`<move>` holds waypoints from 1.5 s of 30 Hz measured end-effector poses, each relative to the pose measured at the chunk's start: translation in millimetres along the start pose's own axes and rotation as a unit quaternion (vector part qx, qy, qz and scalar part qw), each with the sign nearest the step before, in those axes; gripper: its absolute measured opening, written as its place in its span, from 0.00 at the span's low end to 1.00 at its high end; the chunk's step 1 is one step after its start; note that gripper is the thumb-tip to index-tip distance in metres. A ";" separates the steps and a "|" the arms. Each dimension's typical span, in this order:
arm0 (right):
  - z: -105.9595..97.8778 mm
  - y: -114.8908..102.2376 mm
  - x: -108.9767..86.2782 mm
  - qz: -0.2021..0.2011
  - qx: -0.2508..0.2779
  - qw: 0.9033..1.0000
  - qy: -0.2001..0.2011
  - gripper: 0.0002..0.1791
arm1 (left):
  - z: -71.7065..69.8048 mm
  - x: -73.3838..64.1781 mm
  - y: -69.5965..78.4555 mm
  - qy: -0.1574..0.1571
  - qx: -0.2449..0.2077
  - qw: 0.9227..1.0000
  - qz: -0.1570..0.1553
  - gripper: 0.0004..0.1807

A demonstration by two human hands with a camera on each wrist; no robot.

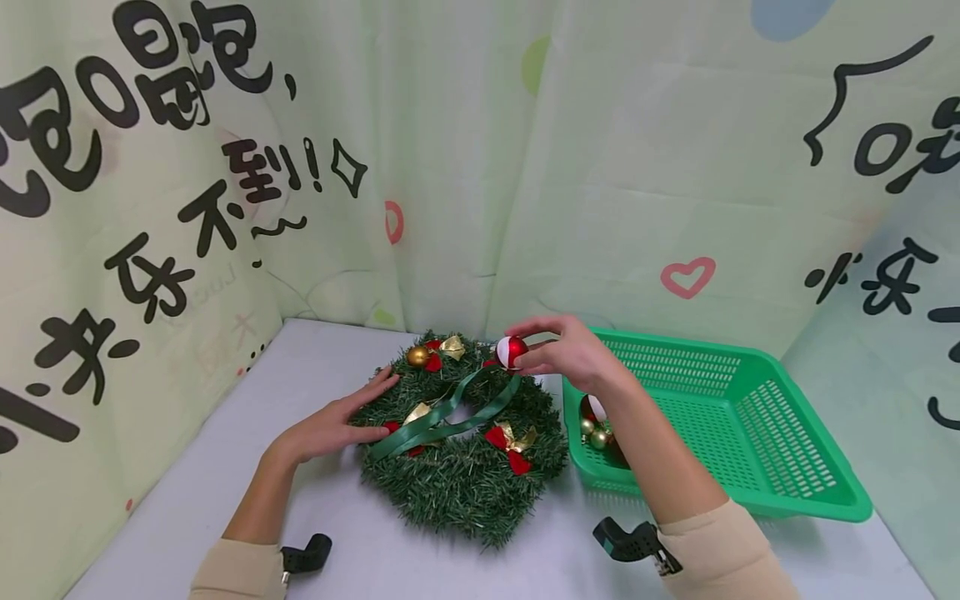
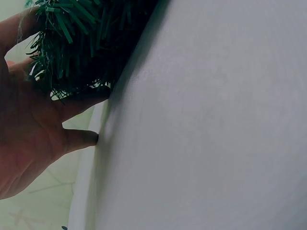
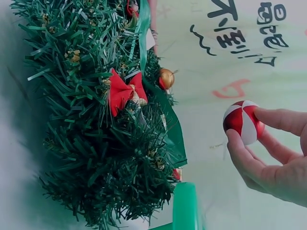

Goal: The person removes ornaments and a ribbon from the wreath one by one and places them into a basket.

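A green wreath [image 1: 457, 492] lies on the table, dressed with red and gold bows [image 1: 512, 448], a gold ball [image 1: 417, 357] and a green ribbon [image 1: 442, 432]. My left hand [image 1: 341, 421] rests against the wreath's left side with fingers spread; in the left wrist view two fingertips of that hand [image 2: 33, 124] reach down to the table. Above the wreath's far right part, my right hand [image 1: 558, 354] pinches a red and white Christmas ball [image 1: 512, 352] between thumb and fingers. The right wrist view shows this ball [image 3: 243, 122] apart from the branches.
To the right stands a green plastic basket [image 1: 757, 496] holding small gold balls [image 1: 598, 438] and another red and white ornament [image 1: 597, 407], partly hidden by my right forearm. A pale printed curtain [image 1: 600, 167] encloses the white table [image 1: 322, 350] at the back and sides.
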State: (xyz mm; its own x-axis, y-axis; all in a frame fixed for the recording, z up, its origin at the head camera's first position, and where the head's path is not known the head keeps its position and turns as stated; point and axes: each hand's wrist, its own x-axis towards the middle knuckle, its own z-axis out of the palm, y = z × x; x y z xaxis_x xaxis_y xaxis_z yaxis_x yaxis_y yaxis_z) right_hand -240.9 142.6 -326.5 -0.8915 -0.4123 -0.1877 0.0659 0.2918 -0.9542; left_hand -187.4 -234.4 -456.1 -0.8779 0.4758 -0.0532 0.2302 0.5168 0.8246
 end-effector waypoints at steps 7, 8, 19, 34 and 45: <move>-4.1 7.1 -8.7 0.001 -0.007 1.000 0.020 0.27 | -0.6 -0.2 1.6 0.001 0.006 1.000 0.001 0.46; -4.5 7.7 -10.0 0.002 -0.005 1.000 0.024 0.27 | -0.7 -0.2 1.8 0.001 0.007 1.000 0.001 0.46; -12.1 18.5 -23.3 -0.007 0.002 0.999 0.034 0.28 | 0.4 0.2 -0.4 0.005 0.011 1.000 0.004 0.46; -21.2 29.1 -44.1 -0.010 -0.020 0.998 0.067 0.28 | 0.8 1.3 -3.1 0.004 0.010 1.000 0.005 0.46; -25.6 39.5 -53.2 0.001 -0.035 0.995 0.089 0.28 | 0.9 2.4 -4.4 0.003 0.013 1.000 0.008 0.45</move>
State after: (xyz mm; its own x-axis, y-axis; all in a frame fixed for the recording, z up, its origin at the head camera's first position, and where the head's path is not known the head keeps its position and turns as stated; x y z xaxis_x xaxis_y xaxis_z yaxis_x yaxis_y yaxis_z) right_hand -202.4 198.1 -348.3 -0.9569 -0.2547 -0.1397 0.0420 0.3543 -0.9342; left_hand -190.1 -234.8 -460.4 -0.8767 0.4798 -0.0354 0.2560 0.5274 0.8101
